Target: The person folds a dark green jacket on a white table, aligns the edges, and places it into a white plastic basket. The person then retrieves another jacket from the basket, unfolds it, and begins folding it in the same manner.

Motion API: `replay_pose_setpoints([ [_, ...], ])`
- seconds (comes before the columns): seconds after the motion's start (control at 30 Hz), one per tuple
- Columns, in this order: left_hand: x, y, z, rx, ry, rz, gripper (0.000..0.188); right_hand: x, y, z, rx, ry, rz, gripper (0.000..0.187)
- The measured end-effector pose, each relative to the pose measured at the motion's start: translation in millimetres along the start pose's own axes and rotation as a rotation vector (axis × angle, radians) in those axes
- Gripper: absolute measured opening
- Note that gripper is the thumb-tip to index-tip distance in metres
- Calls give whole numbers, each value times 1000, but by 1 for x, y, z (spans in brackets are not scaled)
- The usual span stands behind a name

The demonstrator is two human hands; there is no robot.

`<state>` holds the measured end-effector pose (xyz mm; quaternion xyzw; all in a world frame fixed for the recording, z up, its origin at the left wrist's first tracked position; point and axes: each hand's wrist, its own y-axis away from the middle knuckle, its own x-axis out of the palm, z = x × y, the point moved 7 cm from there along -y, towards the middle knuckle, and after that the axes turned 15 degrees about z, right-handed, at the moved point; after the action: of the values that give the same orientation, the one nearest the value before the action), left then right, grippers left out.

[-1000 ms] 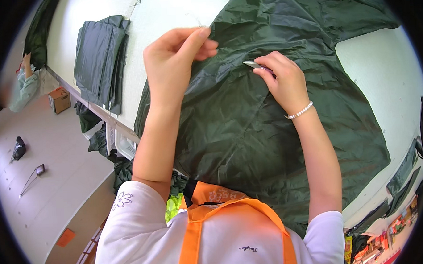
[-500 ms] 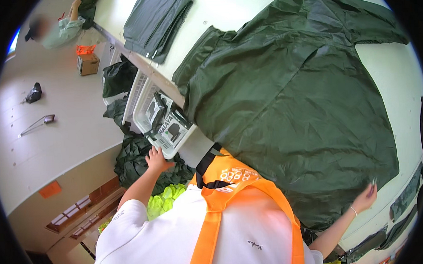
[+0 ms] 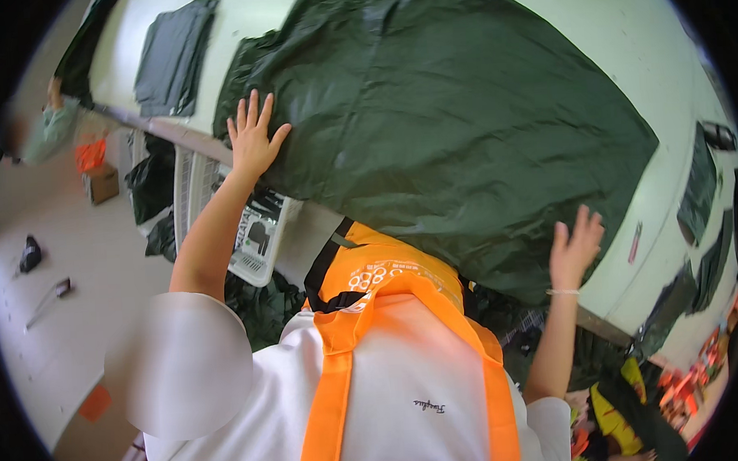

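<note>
A large dark green waterproof garment (image 3: 430, 121) lies spread and wrinkled across the white table. My left hand (image 3: 256, 141) rests on or just above its left edge, palm down with fingers spread. Near the lower right edge of the garment, my right hand (image 3: 575, 242) is raised with fingers stretched and apart, holding nothing. To the right of that hand, a small slim tool with reddish handles, like thread snips (image 3: 635, 242), lies on the tabletop.
A white plastic basket (image 3: 260, 272) with printed packets hangs against the table's left edge. A folded dark stack (image 3: 176, 58) lies at the far left. Dark cloth pieces (image 3: 696, 183) lie along the right edge. Another person (image 3: 52, 129) is at the upper left.
My left hand has moved from the basket's rim up to the garment. My right hand has let go of the small tool, now on the table. My view has shifted; the sleeve has left it.
</note>
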<state>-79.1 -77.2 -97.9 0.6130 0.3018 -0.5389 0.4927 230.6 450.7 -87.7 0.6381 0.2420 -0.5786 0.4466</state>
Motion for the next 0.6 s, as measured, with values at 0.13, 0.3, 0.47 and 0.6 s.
replay_pose_setpoints([
  [0.13, 19, -51, -5, 21, 11, -64, 79, 36, -31, 0, 118, -9, 12, 64],
  [0.3, 2, -133, -37, 91, 46, -256, 78, 13, -129, -30, 91, 40, -100, 61],
  [0.47, -24, -206, -51, 119, -77, -409, 75, -11, -199, -48, 134, 32, -92, 63],
  [0.6, -59, -142, -67, 145, 50, -479, 73, -51, -120, -58, 67, 28, -231, 55],
])
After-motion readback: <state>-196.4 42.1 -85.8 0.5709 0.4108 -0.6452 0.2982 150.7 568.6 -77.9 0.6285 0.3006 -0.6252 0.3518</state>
